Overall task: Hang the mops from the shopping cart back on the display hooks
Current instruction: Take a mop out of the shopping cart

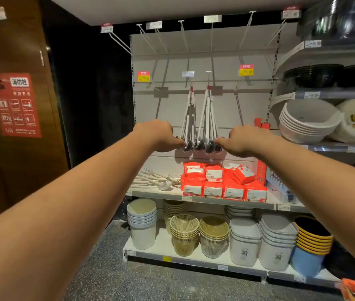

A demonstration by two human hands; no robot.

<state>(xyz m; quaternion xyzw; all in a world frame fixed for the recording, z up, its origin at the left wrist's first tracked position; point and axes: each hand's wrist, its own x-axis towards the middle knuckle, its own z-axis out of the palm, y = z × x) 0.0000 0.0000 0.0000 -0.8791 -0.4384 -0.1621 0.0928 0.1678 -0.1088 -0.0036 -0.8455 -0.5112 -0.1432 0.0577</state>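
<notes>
Both forearms reach far toward the mops [200, 118] hanging from two middle hooks [208, 73]. Left hand [159, 135] and right hand [242, 140] fingers pinch the outermost dark heads. Best to steady them gently, without lifting loops off.

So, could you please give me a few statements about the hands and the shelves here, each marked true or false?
1. Both hands, left hand and right hand, touch the dark lower ends of the hanging mops. True.
2. The top row of hooks is full. False: those hooks are bare.
3. Red packets lie on the shelf below the mops. True.
4. The woven baskets stand on the top shelf. False: they stand on the bottom shelf.
</notes>
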